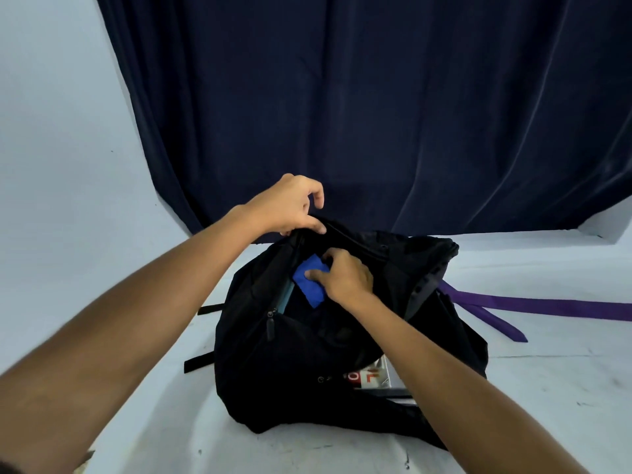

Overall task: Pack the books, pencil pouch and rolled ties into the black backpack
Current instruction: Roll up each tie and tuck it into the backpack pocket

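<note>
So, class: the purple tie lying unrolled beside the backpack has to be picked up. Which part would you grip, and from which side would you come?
Probably pinch the purple tie at its pointed end, coming from above on the right of the backpack. It lies flat on the white surface, that tip is nearest, and its other end runs behind the bag. The right hand, now holding a blue item, is closest.

- Left forearm stretched forward and up from the lower left, bare, wrist bent down at the far end.
- Left hand (pixel 290 205) pinched dark fabric at its thumb and fingertips, forefinger curled above, knuckles raised.
- Right forearm ran in from the lower right, bare, angled toward the middle.
- Right hand (pixel 343 277) lay palm down, lower than the left, fingers curled round a flat blue item, thumb pressed on its face.
- Hands apart, not touching.
</note>
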{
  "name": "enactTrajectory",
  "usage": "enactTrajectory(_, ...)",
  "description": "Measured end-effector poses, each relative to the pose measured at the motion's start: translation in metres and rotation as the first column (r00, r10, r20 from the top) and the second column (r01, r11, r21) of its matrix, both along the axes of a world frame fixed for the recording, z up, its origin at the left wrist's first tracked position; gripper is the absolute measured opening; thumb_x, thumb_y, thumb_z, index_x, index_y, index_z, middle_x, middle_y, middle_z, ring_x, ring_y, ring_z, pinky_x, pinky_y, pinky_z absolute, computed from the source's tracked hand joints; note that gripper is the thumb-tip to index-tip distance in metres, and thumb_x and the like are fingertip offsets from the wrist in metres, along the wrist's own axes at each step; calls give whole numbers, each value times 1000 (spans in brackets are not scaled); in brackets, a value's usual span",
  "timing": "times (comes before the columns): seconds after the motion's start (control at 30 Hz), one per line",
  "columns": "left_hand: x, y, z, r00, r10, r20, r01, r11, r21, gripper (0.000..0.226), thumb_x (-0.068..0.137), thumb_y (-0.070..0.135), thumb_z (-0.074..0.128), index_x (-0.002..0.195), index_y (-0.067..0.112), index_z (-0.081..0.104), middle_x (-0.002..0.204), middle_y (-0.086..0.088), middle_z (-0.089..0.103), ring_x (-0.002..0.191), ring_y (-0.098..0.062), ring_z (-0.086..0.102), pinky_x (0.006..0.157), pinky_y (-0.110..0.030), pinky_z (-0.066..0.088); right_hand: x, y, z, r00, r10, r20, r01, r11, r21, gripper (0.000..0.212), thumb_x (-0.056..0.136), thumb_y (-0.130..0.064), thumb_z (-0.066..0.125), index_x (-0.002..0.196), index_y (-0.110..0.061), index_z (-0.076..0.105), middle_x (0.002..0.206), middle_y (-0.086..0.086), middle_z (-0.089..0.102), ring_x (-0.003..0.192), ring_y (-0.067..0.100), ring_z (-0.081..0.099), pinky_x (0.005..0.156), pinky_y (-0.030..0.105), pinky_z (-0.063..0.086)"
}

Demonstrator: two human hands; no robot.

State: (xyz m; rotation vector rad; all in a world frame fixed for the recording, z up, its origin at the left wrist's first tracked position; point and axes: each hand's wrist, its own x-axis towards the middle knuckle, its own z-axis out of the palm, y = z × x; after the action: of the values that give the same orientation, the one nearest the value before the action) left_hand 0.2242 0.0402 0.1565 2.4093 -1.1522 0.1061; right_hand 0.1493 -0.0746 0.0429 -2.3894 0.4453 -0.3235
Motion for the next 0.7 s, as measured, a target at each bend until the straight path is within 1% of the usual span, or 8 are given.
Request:
enactTrajectory(0.13, 2, -1, -2, 1000, -12, -2, 12, 1000, 0, 35, 75, 27, 83, 96, 16, 56, 63, -19, 63, 36, 0, 50, 48, -27, 50, 15, -11, -5, 999, -40, -33, 46, 980, 195, 54, 90, -43, 63, 127, -5, 53, 127, 13, 60, 117, 33, 56, 95, 37, 46)
enactTrajectory(0.23, 3, -4, -5, 1000, -12, 19, 12, 1000, 7, 36, 75, 29, 83, 95, 17, 56, 62, -19, 64, 34, -4, 48, 55, -35, 55, 22, -10, -12, 994, -103, 27, 94, 969, 228, 51, 93, -42, 60, 122, -1, 55, 124, 18, 61, 114, 36, 57, 93, 37, 46)
enactTrajectory(0.33, 4, -7, -7, 1000, -14, 24, 13, 1000, 8, 37, 74, 30, 84, 95, 18, 56, 58, -15, 63, 35, -9, 50, 57, -36, 55, 26, -7, -10, 996, -86, 25, 80, 982, 173, 47, 94, -43, 58, 118, -2, 55, 120, 16, 61, 111, 35, 58, 85, 35, 45)
enactTrajectory(0.4, 4, -7, -8, 1000, -10, 15, 10, 1000, 1, 37, 74, 30, 84, 94, 19, 56, 58, -13, 62, 34, -9, 50, 55, -34, 54, 27, -7, -7, 998, -68, -16, 69, 994, 79, 48, 94, -46, 56, 118, -5, 56, 120, 13, 60, 111, 33, 57, 81, 34, 43)
enactTrajectory(0.47, 3, -6, -8, 1000, -8, 12, 8, 1000, -4, 37, 74, 30, 84, 94, 18, 56, 56, -9, 61, 34, -10, 50, 53, -30, 52, 26, -8, -5, 997, -67, -41, 65, 997, -33, 51, 93, -51, 54, 121, -8, 56, 122, 11, 59, 114, 30, 55, 83, 34, 43)
enactTrajectory(0.57, 1, -6, -10, 1000, -1, 3, 1, 1000, -11, 37, 73, 31, 84, 94, 18, 56, 56, -8, 61, 33, -7, 49, 52, -29, 52, 23, -10, -4, 997, -65, -43, 62, 995, -85, 58, 90, -58, 55, 123, -11, 54, 123, 8, 58, 116, 28, 54, 83, 33, 41)
enactTrajectory(0.63, -1, -7, -11, 1000, 1, -3, -1, 1000, -19, 38, 73, 30, 85, 95, 17, 57, 56, -7, 61, 32, -6, 48, 50, -28, 51, 16, -9, -3, 999, -47, -28, 45, 996, -78, 58, 87, -61, 57, 115, -11, 55, 112, 7, 60, 108, 29, 58, 75, 31, 40)
enactTrajectory(0.7, -4, -8, -12, 1000, 1, -13, -2, 1000, -28, 38, 73, 30, 85, 95, 17, 57, 54, -5, 59, 32, -7, 47, 48, -27, 49, 5, -9, -2, 1000, -24, -11, 23, 996, -90, 51, 85, -61, 59, 96, -12, 54, 95, 7, 60, 94, 29, 61, 68, 31, 41)
